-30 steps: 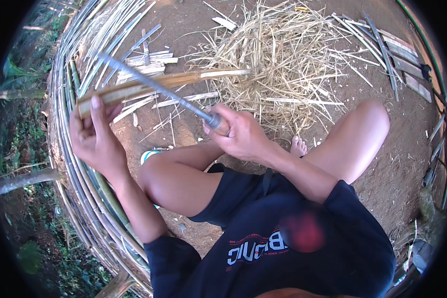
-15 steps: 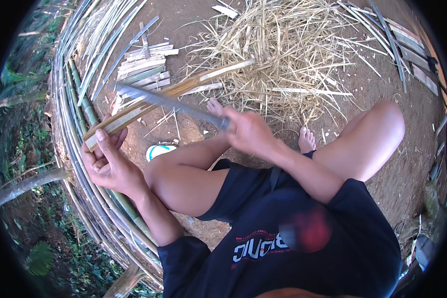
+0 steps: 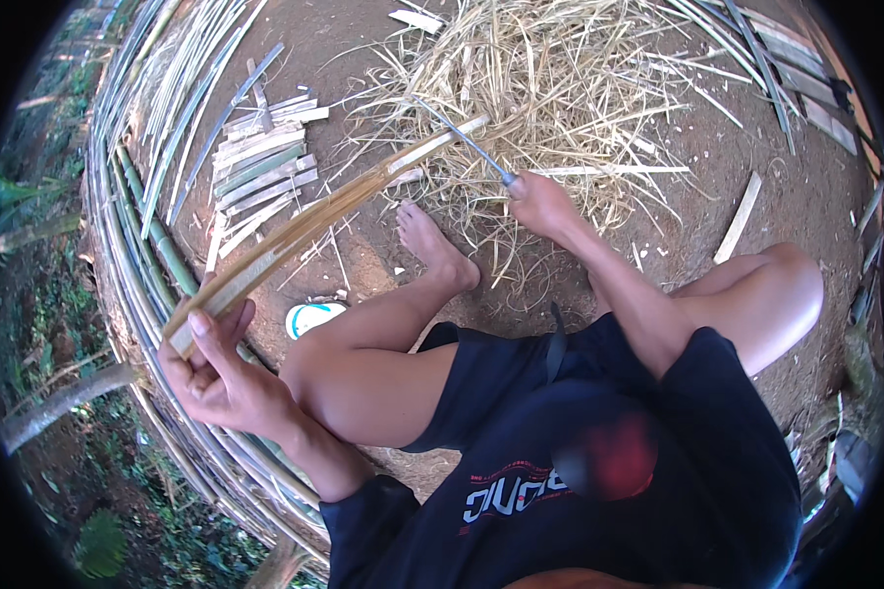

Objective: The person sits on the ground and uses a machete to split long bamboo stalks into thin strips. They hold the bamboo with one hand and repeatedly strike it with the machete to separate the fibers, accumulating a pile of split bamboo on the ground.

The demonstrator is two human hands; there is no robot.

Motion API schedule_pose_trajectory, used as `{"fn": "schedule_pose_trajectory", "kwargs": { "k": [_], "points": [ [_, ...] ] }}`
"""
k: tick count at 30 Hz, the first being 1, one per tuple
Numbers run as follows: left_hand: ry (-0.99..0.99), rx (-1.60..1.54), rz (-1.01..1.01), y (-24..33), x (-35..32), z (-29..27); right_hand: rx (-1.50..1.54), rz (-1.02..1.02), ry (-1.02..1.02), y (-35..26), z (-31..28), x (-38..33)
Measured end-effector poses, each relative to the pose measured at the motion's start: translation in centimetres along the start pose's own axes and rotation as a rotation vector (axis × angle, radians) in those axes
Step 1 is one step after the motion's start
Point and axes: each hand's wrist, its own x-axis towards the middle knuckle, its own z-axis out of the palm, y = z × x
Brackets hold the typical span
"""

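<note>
The left hand (image 3: pixel 216 378) was closed around the near end of a long bamboo strip (image 3: pixel 314 221) slanting away to the far right. The right hand (image 3: pixel 540 201) gripped a knife (image 3: pixel 462 137) at the strip's far tip, above the shavings pile (image 3: pixel 560 88). Splitting seemed underway; drawing the blade along would need a steady hold.

One long pale split bamboo strip (image 3: pixel 314 221) is held up across the scene, and one slim grey metal blade (image 3: pixel 462 137) meets its far end. Two bare hands show: the left hand (image 3: pixel 216 378) and the right hand (image 3: pixel 540 201). One bare foot (image 3: pixel 432 245) rests on the ground. One round white-and-turquoise disc (image 3: pixel 309 317) lies there. One heap of dry straw-coloured shavings (image 3: pixel 540 88) spreads out. The short cut slats (image 3: pixel 260 162) form one cluster, too overlapped to count exactly.
</note>
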Motion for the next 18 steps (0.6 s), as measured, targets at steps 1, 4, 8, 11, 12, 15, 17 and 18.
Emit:
{"fn": "schedule_pose_trajectory", "kwargs": {
  "k": [1, 4, 8, 11, 12, 15, 17, 18],
  "points": [
    [0.010, 0.013, 0.026, 0.4, 0.0, 0.4, -0.010, -0.047, 0.012, 0.3, -0.2, -0.6],
    [0.000, 0.064, 0.048, 0.5, 0.0, -0.2, 0.179, -0.272, -0.063, -3.0, -0.1, -5.3],
    [0.019, 0.065, 0.025, 1.0, 0.1, 1.1, 0.075, -0.608, -0.052, -7.8, -0.5, -7.1],
    [0.040, 0.109, 0.009, 1.5, 0.2, 1.7, 0.154, -0.378, -0.039, -5.4, 0.4, -3.2],
    [0.048, 0.125, -0.005, 1.5, 0.1, 1.8, 0.118, -0.322, -0.023, -4.4, -0.3, -2.0],
    [0.057, 0.076, 0.026, 1.2, 0.2, 1.6, 0.089, -0.206, -0.071, -4.0, -1.5, -1.8],
    [0.075, 0.074, 0.041, 1.2, -0.2, 2.1, 0.082, -0.477, -0.067, -5.3, -1.2, -4.1],
    [0.059, 0.092, 0.032, 1.2, -0.3, 2.0, 0.079, -0.613, -0.063, -5.9, -0.8, -4.8]
  ]
}}
